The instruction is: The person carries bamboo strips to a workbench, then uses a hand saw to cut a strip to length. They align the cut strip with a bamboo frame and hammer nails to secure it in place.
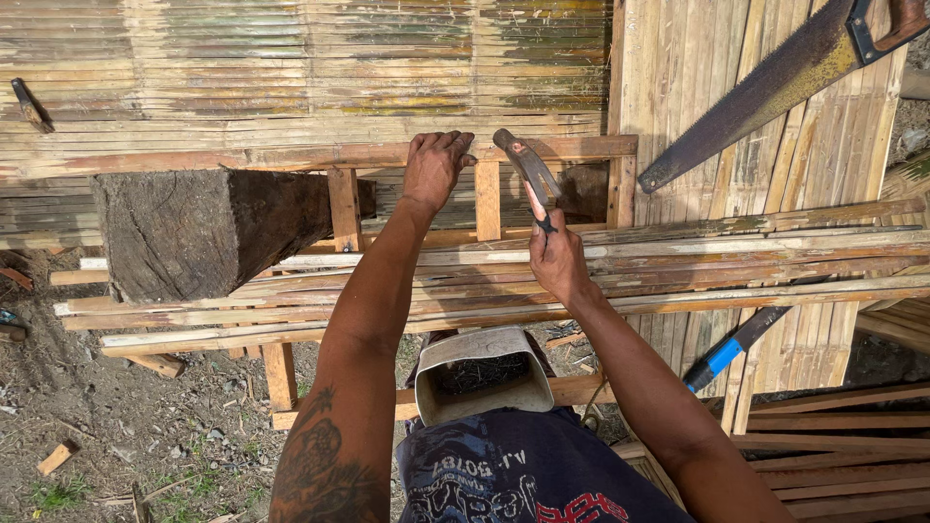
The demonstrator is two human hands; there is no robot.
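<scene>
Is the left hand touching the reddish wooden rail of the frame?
Touching. The head view shows the left hand with fingertips pressed on the wooden rail; no gap shows. The right hand holds a hammer.

Both bare forearms reach up from the lower frame toward its centre. The left hand (436,167) lies knuckles-up with fingers curled downward, seemingly pinching something unseen; the right hand (558,260) is fisted, thumb uppermost.
</scene>
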